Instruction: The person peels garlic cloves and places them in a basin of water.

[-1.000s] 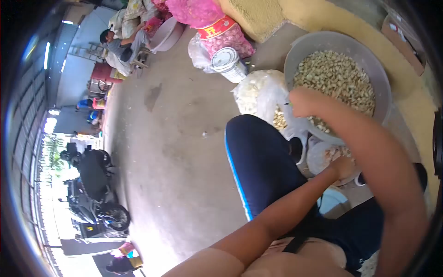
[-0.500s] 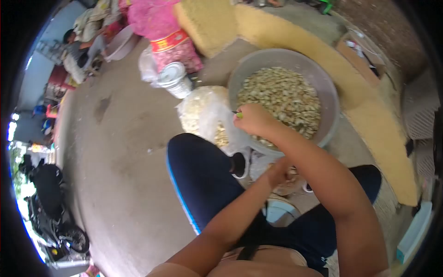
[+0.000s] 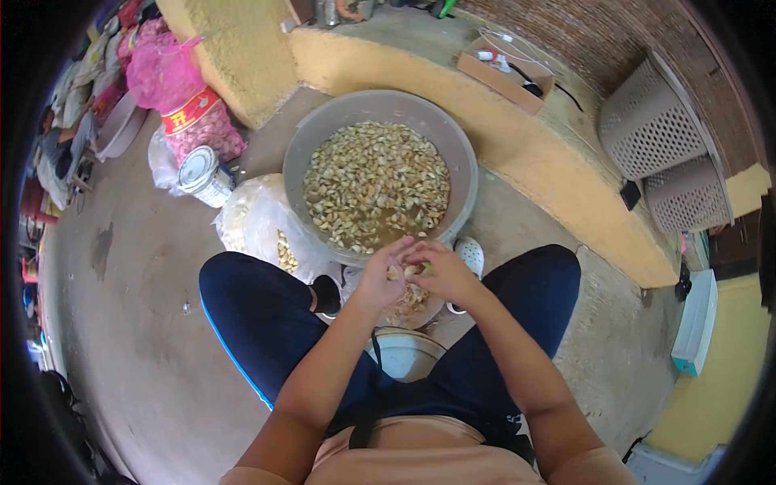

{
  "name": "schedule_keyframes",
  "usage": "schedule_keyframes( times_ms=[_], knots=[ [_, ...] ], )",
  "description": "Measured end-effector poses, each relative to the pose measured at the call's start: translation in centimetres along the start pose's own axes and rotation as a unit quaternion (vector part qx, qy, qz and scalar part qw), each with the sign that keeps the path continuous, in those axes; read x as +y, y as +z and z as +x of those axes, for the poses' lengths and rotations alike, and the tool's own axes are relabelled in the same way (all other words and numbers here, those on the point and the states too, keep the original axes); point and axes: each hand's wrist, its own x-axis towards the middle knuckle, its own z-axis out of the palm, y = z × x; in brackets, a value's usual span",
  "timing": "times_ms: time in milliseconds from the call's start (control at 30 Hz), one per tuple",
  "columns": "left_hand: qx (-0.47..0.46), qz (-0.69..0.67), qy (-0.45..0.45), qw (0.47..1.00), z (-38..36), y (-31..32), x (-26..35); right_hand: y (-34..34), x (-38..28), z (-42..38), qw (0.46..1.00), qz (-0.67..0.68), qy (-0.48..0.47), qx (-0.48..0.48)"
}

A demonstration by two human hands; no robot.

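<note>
My left hand [image 3: 381, 276] is closed, palm up, around pale garlic cloves [image 3: 395, 273]. Close against it, my right hand [image 3: 446, 273] is curled round a small knife [image 3: 427, 268], of which only a bit of green shows; its blade is hidden. Both hands are over the near rim of a large grey basin [image 3: 462, 174] of garlic cloves [image 3: 376, 174] in murky water. Under the hands lies a heap of garlic peelings [image 3: 412, 301]. Left of the basin stands a clear plastic bag [image 3: 263, 206] with peeled cloves inside.
A white lidded bucket [image 3: 207, 182] and a pink mesh sack of garlic [image 3: 198, 129] stand at the left. A yellow ledge [image 3: 517, 153] curves behind the basin, bearing a cardboard box [image 3: 505, 81] and grey perforated baskets [image 3: 651, 121]. Another person [image 3: 61, 145] sits far left.
My right hand has come back from the basin's left side to meet my left hand. The left hand has turned palm up. The view has swung right.
</note>
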Motion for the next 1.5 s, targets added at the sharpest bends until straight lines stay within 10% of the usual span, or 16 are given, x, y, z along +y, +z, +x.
schedule_keyframes(
  times_ms=[500, 600, 700, 767, 933, 1000, 1200, 1300, 1433, 1500],
  knots=[
    [0.110, 0.241, 0.115, 0.957, -1.2, -1.1, -1.4, -0.2, 2.3, -1.5, 0.986, 0.035, 0.160, 0.040],
    [0.019, 0.400, 0.182, 0.898, -5.5, 8.8, -3.2, 1.5, 5.0, -1.4, 0.982, -0.084, 0.169, 0.026],
    [-0.337, 0.580, 0.131, 0.730, -7.8, 15.6, -7.3, 4.0, 6.1, -2.2, 0.983, -0.106, 0.151, -0.016],
    [-0.497, 0.564, 0.222, 0.620, -9.4, 18.7, -12.3, 4.8, 5.7, -2.3, 0.974, -0.168, 0.135, -0.069],
    [-0.721, 0.471, 0.072, 0.504, -13.6, 25.5, -18.0, 5.5, 4.3, -1.9, 0.967, -0.191, 0.110, -0.130],
    [-0.722, 0.493, -0.107, 0.474, -14.5, 26.6, -17.8, 5.7, 4.1, -2.2, 0.967, -0.204, 0.090, -0.125],
    [-0.700, 0.478, -0.009, 0.530, -11.8, 24.0, -19.8, 6.0, 4.1, -2.6, 0.963, -0.189, 0.115, -0.154],
    [-0.644, 0.618, 0.167, 0.420, -9.6, 22.3, -19.3, 6.2, 4.5, -2.6, 0.955, -0.206, 0.116, -0.178],
    [-0.420, 0.712, 0.036, 0.561, -5.4, 19.5, -14.4, 5.9, 4.7, -2.6, 0.962, -0.184, 0.104, -0.174],
    [-0.365, 0.703, 0.179, 0.584, -2.7, 16.6, -13.3, 6.0, 5.3, -3.0, 0.973, -0.164, 0.080, -0.143]
  ],
)
